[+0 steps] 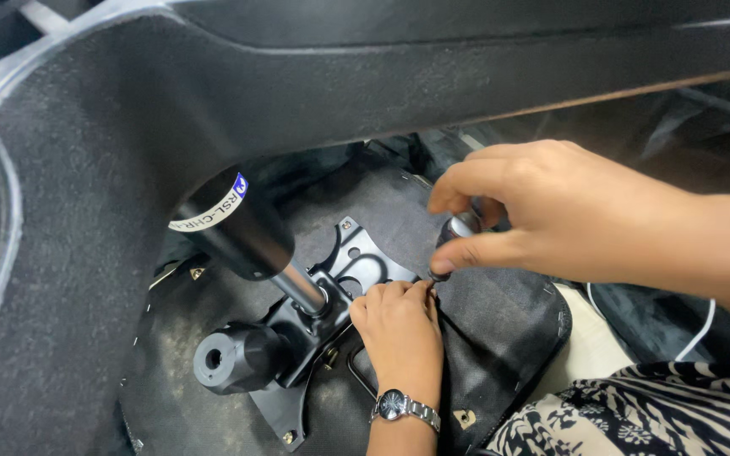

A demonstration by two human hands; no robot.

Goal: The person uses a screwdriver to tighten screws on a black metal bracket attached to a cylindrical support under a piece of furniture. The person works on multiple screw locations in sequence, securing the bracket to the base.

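R hand point(542, 215) pinches small metal driver point(460, 230) upright, tip near seat underside's point(500, 312) right edge, beside mechanism plate point(356, 262). L hand point(399, 325) fingers curled shut at tip (bolt hidden). Tool likely stiff, slick; grip barrel.

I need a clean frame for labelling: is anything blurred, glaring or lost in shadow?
Head view: both hands, left hand and right hand, look sharp; mild glare on the metal shaft; the near black shell is soft; its underside is deep shadow.

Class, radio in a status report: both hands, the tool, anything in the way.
Right hand pinching small driver at chair plate. Left hand steadying its tip. Gas cylinder close beside.
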